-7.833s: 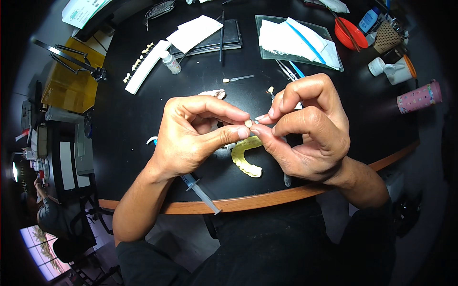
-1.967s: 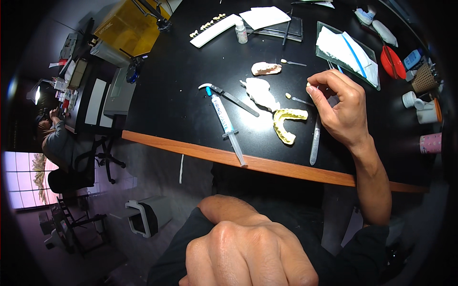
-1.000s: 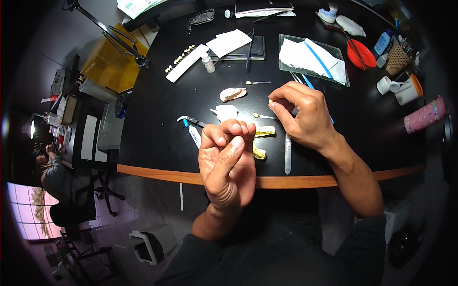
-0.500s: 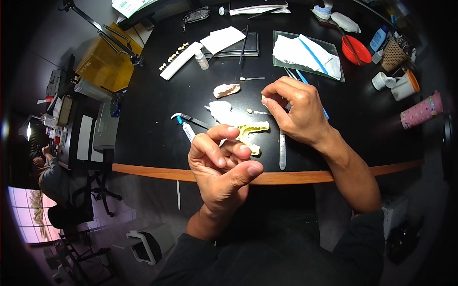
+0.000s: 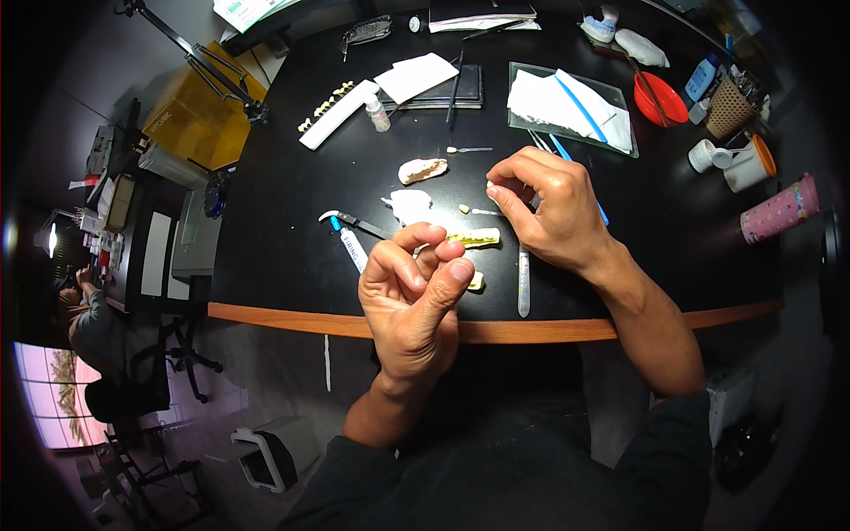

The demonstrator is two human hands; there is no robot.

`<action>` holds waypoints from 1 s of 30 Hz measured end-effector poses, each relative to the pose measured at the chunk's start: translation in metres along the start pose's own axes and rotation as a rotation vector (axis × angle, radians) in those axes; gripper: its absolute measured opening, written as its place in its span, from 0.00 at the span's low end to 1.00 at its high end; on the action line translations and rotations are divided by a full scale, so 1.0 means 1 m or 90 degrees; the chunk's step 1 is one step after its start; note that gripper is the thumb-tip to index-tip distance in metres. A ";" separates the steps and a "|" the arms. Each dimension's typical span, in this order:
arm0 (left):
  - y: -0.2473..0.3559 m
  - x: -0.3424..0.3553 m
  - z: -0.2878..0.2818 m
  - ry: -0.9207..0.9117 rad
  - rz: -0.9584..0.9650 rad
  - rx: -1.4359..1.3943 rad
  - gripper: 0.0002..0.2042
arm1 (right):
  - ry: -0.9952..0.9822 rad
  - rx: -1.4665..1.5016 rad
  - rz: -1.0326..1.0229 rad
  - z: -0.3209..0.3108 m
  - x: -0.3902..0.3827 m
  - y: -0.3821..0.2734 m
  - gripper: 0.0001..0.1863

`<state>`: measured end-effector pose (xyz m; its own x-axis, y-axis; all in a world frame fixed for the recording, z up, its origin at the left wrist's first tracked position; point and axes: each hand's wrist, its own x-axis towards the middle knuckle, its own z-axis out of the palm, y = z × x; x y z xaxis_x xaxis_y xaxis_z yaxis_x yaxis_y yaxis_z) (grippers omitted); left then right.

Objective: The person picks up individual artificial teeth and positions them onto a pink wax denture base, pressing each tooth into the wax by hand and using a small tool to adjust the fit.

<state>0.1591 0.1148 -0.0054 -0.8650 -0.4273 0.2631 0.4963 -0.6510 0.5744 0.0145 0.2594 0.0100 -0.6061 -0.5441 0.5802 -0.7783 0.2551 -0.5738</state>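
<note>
My right hand [image 5: 549,208] pinches a tiny pale tooth-like piece [image 5: 490,186] between thumb and forefinger, above the black desk. Lower and nearer, my left hand [image 5: 407,310] is palm up, fingers loosely curled and apart, with nothing visible in them; it partly hides a yellow dental arch model [image 5: 481,237]. Around them lie a beige cast [image 5: 422,170], white crumpled material [image 5: 410,205], small tooth shade tabs [image 5: 465,209], a black-handled curved instrument [image 5: 363,225], a syringe [image 5: 352,250] and a metal knife [image 5: 524,279].
Farther back are a white tab holder [image 5: 337,112], small bottle [image 5: 376,112], paper-covered glass slab [image 5: 567,111] and red bowl [image 5: 660,97]. A pink tumbler [image 5: 777,210] stands right. A lamp arm [image 5: 204,62] and seated co-worker [image 5: 93,323] are left.
My hands, together at a small piece earliest, are now apart. My left hand rose from near my lap and loosened its curl. My right hand keeps its pinch.
</note>
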 end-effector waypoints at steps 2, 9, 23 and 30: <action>0.001 0.000 -0.001 0.000 -0.015 0.008 0.16 | -0.014 -0.015 0.007 -0.001 0.000 0.001 0.04; 0.003 -0.002 -0.004 -0.016 -0.015 0.007 0.15 | -0.013 -0.019 0.007 -0.002 0.000 -0.001 0.04; 0.099 -0.057 -0.065 -0.242 -0.088 0.605 0.22 | 0.011 0.013 0.001 -0.004 0.000 0.002 0.03; 0.126 -0.106 -0.156 -0.216 -0.309 1.224 0.12 | 0.017 0.019 0.007 -0.006 0.002 -0.005 0.03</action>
<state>0.3249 -0.0201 -0.0816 -0.9674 -0.1929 -0.1638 -0.2495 0.8351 0.4903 0.0156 0.2617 0.0175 -0.6195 -0.5195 0.5885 -0.7660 0.2365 -0.5977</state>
